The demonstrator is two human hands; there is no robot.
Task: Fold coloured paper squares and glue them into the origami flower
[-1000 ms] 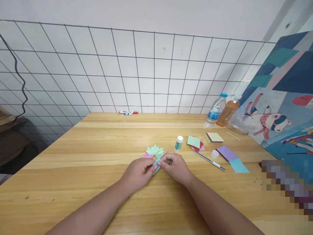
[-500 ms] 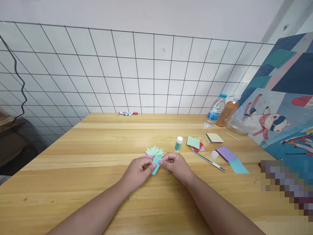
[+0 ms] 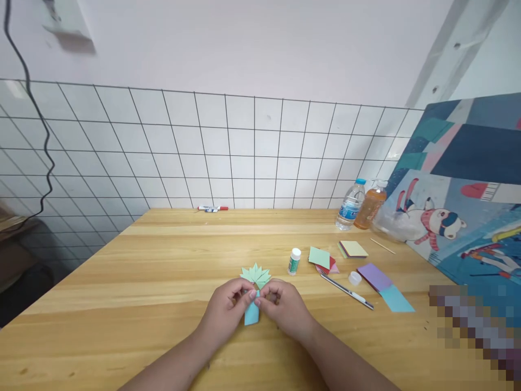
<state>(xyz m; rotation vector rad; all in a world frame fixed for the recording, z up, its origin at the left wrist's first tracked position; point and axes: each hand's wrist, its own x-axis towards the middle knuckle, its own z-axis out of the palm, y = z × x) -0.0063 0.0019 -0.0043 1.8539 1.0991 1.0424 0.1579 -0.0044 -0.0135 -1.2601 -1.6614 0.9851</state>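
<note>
A folded piece of blue paper is pinched between my two hands, low over the front middle of the table. My left hand grips its upper left side with thumb and fingers. On the upper right edge, the thumb and fingertips of my right hand are closed. Just beyond my fingertips lies a pale green folded-paper shape with pointed tips in a fan; my hands hide its lower part.
Right of my hands stand a glue bottle, green and red paper squares, a pen-like tool and a clear cap. Farther right lie purple and blue sheets. Two bottles stand by the wall, markers at the back.
My view has tilted up, so everything sits lower. The blue paper has turned in my fingers and now hangs more upright, with both hands gripping near its top.
</note>
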